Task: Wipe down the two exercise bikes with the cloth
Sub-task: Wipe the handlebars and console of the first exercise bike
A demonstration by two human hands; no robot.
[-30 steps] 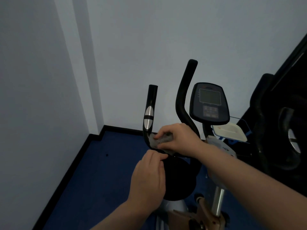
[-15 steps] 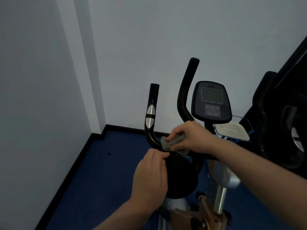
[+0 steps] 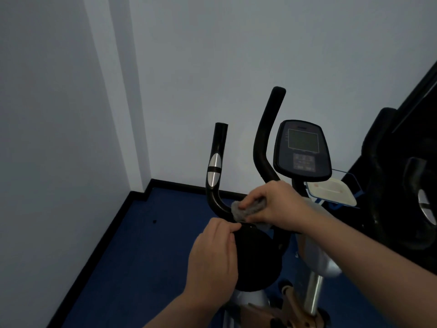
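Note:
A black exercise bike [image 3: 262, 147] stands before me with two upswept handlebars, a console [image 3: 302, 150] and a black seat [image 3: 257, 259]. My right hand [image 3: 276, 204] grips a grey cloth [image 3: 246, 209] and presses it on the low bend of the handlebar, between the two uprights. My left hand [image 3: 212, 259] holds the front edge of the seat, fingers curled over it. A second dark machine [image 3: 402, 185] fills the right edge, only partly in view.
White walls meet in a corner at the left, with a black skirting over blue floor [image 3: 132, 256]. A white tray-like part [image 3: 331, 192] sits behind the console. The bike's silver post [image 3: 312, 292] and frame lie below my right forearm.
My right hand with the cloth has slid a little to the right along the handlebar bend. My left hand has kept its hold on the seat edge.

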